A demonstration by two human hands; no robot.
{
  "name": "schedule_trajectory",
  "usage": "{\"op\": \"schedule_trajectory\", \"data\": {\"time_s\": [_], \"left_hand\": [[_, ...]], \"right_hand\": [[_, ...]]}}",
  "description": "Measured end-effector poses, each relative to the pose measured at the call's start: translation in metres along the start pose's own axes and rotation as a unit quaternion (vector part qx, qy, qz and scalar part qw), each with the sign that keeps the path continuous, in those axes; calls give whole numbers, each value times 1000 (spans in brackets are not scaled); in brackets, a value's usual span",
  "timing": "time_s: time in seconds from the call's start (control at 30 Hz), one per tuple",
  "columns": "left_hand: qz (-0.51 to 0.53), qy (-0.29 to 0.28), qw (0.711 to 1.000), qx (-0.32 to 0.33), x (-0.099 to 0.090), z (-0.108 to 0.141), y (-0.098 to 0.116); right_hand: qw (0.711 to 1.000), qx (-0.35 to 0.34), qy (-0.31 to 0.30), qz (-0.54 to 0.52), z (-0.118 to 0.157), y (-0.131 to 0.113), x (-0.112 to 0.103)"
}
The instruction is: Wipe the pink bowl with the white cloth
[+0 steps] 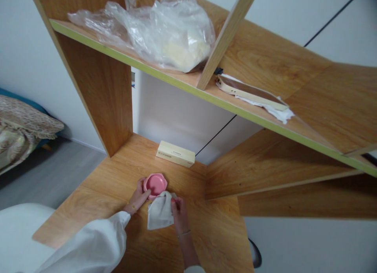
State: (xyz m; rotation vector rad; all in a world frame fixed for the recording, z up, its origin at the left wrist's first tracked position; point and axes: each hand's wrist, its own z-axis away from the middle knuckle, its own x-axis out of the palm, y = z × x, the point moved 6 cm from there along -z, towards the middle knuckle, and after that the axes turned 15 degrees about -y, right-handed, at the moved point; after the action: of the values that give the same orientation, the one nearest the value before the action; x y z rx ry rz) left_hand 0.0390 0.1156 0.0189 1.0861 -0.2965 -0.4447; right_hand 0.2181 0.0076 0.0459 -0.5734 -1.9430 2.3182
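A shallow pink dish (156, 184) with an angular rim is just above or on the wooden desk (138, 249). My left hand (138, 197) grips its left side, fingers behind the rim and thumb at the near edge. At the dish's lower right hangs a whitish cloth (160, 213), partly overlapping the rim. My right hand (178, 212) pinches the right side of this cloth. Whether the dish's underside touches the desk I cannot tell.
Behind the dish lies a long cream box (176, 153) with printing. Overhead, a shelf (129, 63) carries a clear plastic bag (173, 33) and a cream-edged, flat object (253, 93) on white tissue. A white rounded seat (23, 229) stands at left.
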Motion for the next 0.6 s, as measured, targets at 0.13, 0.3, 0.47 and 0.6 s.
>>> {"op": "schedule_trajectory", "data": {"time_s": [0.13,0.3,0.47,0.6], "left_hand": [[-18,3,999,44,0,2,3],[-24,-7,998,65,0,2,3],[-27,-15,997,76,0,2,5],[-28,-24,997,61,2,3,6]], "right_hand": [[998,0,-21,62,13,1,21],[959,32,-1,282,23,4,38],[968,77,-14,237,16,14,37],[993,52,4,109,11,16,15]]}}
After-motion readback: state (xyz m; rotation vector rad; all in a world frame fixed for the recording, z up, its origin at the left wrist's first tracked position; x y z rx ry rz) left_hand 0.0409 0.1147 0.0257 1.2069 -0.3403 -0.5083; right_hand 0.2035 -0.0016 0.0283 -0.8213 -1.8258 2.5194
